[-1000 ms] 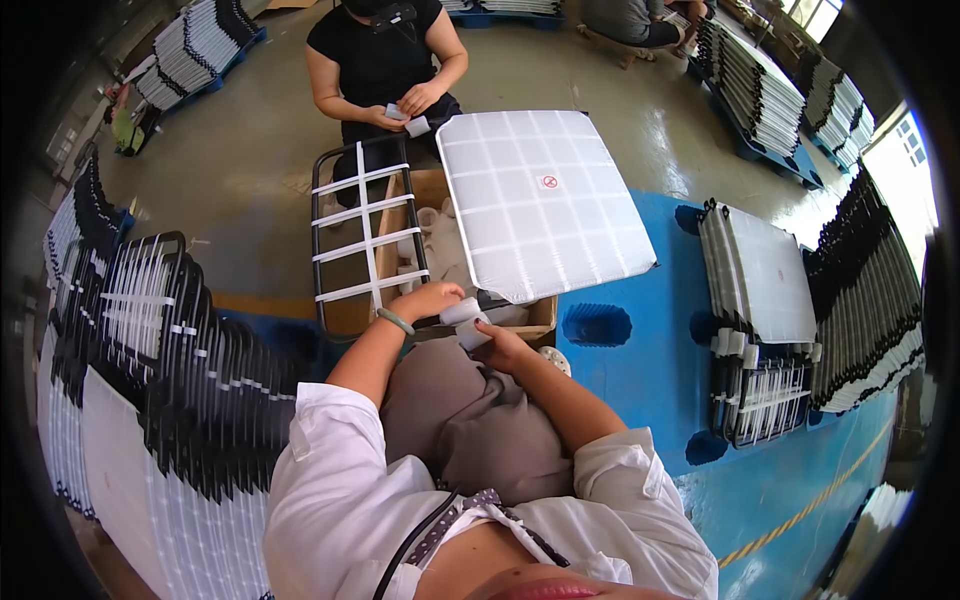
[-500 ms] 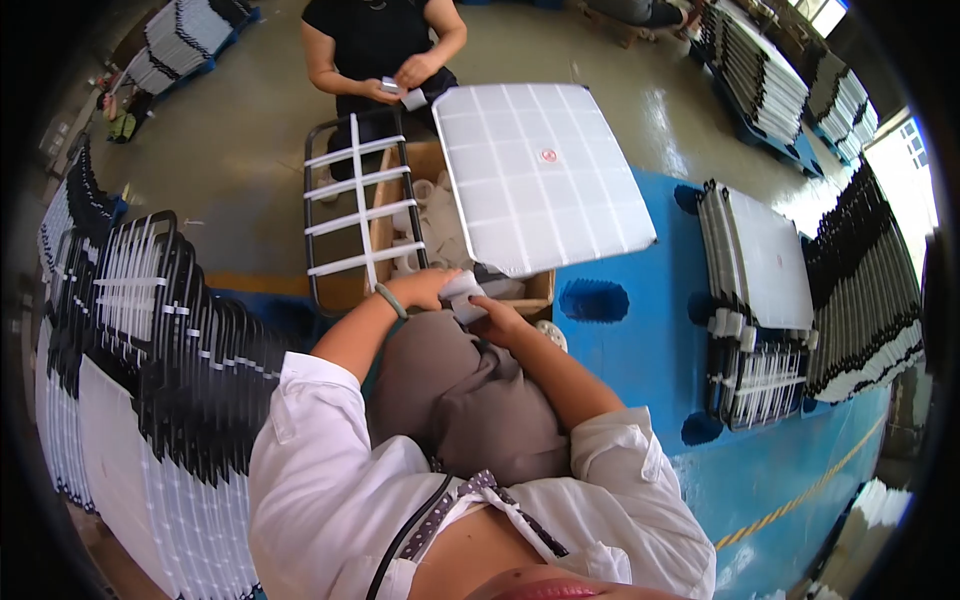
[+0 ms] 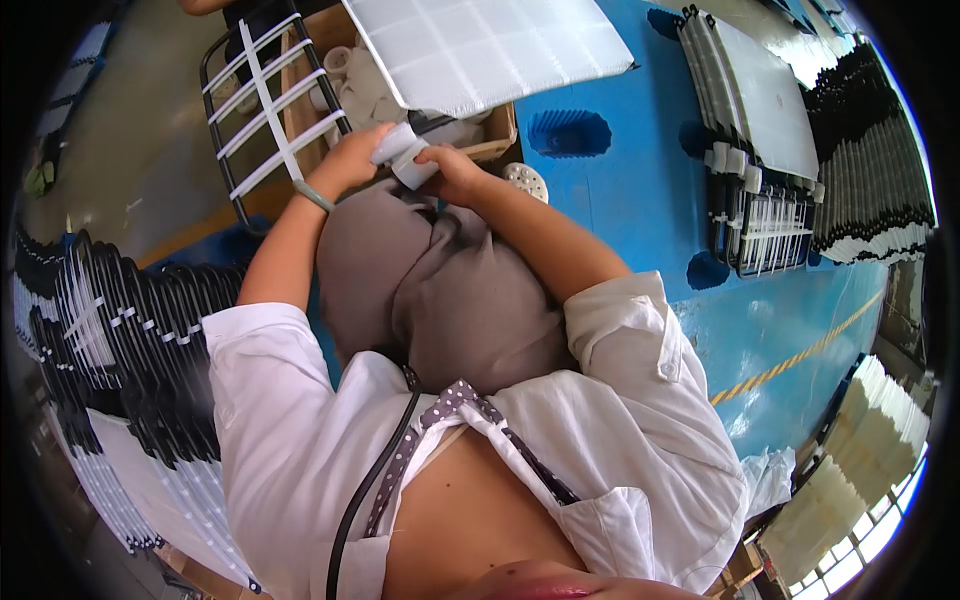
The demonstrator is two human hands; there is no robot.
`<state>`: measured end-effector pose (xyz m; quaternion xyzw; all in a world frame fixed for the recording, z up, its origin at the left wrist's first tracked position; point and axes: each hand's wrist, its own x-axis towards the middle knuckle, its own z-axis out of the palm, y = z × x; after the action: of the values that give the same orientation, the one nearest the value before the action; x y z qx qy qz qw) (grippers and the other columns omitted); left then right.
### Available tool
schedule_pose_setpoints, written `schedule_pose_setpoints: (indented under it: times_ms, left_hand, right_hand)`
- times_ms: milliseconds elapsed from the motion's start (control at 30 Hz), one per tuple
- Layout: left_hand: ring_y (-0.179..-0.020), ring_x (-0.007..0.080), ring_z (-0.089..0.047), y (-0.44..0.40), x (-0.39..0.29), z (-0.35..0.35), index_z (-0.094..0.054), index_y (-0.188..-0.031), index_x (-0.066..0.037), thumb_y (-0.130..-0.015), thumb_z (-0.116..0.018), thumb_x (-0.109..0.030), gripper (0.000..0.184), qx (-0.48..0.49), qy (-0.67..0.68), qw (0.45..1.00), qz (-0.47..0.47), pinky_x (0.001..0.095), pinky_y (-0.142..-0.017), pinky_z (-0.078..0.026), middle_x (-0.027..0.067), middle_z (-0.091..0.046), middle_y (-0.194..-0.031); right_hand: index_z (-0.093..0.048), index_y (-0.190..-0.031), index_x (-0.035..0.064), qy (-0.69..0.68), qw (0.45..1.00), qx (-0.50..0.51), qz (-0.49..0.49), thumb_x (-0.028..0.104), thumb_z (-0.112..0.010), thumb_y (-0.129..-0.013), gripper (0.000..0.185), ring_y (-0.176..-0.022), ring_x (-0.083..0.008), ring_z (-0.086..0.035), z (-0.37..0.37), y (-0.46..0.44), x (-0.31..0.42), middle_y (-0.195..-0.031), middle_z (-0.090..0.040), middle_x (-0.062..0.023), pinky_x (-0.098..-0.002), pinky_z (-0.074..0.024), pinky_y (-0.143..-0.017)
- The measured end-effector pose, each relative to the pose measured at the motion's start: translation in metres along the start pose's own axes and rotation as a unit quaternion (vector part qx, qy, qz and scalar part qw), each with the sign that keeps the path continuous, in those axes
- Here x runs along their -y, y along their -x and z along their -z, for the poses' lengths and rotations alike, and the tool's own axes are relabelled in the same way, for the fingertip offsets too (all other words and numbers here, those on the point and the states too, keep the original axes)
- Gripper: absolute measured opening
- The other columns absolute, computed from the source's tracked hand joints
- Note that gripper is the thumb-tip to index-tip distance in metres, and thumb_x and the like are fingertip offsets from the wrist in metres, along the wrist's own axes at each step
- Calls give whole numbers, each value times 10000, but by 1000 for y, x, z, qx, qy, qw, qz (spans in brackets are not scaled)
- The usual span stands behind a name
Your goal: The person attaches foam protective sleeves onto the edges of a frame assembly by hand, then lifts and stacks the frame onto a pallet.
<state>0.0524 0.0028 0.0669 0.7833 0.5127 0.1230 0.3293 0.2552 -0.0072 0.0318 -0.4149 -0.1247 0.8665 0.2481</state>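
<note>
Over my lap, my left hand [image 3: 358, 158] is closed on a white rounded piece [image 3: 393, 143] that looks like a short roll or sleeve. My right hand [image 3: 455, 174] grips a second white piece [image 3: 412, 168] close beside it, thumb on top. Whether the two pieces are joined I cannot tell. Just beyond my hands stands an open box [image 3: 497, 135] with white rolls and loose white pieces [image 3: 372, 92] inside. A white panel [image 3: 480, 50] lies over its right part, and a black frame with white straps [image 3: 262, 100] leans along its left side.
Stacks of black frames [image 3: 150, 330] stand at left. To the right, white panels [image 3: 755, 105] and dark folded stacks [image 3: 870, 160] rest on the blue pallet [image 3: 630, 190]. A round perforated white object [image 3: 525, 182] sits by my right forearm. Part of another person's arm [image 3: 205, 4] shows at the top.
My view has tipped downward, so the box, panel and frame sit higher in the picture and the other person is mostly cut off. Both hands still hold the white pieces close together.
</note>
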Motion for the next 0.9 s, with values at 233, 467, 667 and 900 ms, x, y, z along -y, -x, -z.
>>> schedule_pose_setpoints:
  times_ms: [233, 467, 667, 900]
  left_hand:
    - [-1015, 351, -564, -3, -11, 17, -485, -1207, -53, -649, -544, 102, 582, 11, 12, 1000, 8, 358, -845, -448, 205, -594, -1060]
    - [-1018, 351, -565, -5, -20, 24, -477, -1207, -42, -662, -547, 91, 565, 27, 22, 999, 11, 354, -858, -439, 209, -595, -1064]
    - [-1025, 339, -566, -7, -30, 28, -480, -1199, -33, -677, -510, 105, 541, 27, 37, 999, 11, 343, -882, -428, 199, -594, -1075]
    - [-941, 290, -583, -12, -45, 47, -393, -1248, -67, -661, -523, 87, 620, 54, 58, 995, 56, 340, -816, -452, 161, -594, -1036]
  right_hand:
    - [-464, -1087, 46, 30, 999, 15, 15, 149, -673, -717, 437, -953, -300, -567, -8, 28, 10, -1049, -556, -142, -427, -495, -756]
    - [-497, -1081, 21, -5, 996, 42, -79, 199, -645, -743, 410, -863, -296, -605, 0, 35, 8, -998, -584, -147, -414, -513, -758]
    - [-467, -1120, -13, 6, 1000, 26, -10, 171, -677, -733, 478, -884, -295, -602, -5, 18, 5, -1025, -569, -162, -409, -519, -753]
    - [-421, -1185, 21, -57, 988, 4, 144, 80, -655, -786, 466, -971, -213, -563, -1, -14, -15, -1031, -576, -96, -375, -483, -813]
